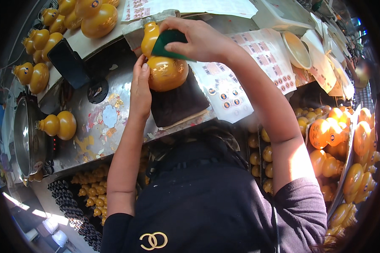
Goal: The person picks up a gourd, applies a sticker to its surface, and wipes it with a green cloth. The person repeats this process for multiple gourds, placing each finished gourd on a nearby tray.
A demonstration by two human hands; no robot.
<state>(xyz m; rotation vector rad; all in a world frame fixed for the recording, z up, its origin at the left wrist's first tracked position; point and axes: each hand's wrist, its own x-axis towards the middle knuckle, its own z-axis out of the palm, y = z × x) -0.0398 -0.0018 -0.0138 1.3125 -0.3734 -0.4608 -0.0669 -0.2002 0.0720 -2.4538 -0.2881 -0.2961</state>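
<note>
A glossy yellow gourd-shaped bottle (169,76) with gold markings lies tilted on a dark pad (179,105), its neck toward the far edge of the worktable. My left hand (141,86) grips it from the left, thumb and fingers against its waist and lower bulb. Pinched in my right hand (196,39) is a flat green scraper (173,42), its edge against the bottle around the waist. My right fingers curl over the scraper's top, so part of it is hidden. Behind the bottle's neck sits a grey block-like support (133,34).
Sheets of printed stickers (228,95) lie right of the pad. A phone on a stand (69,63) and another gourd bottle (63,125) are at left, beside a metal pan (27,137). More gourds (99,21) fill the far left and crates (348,160) at right. A round dish (297,49) stands far right.
</note>
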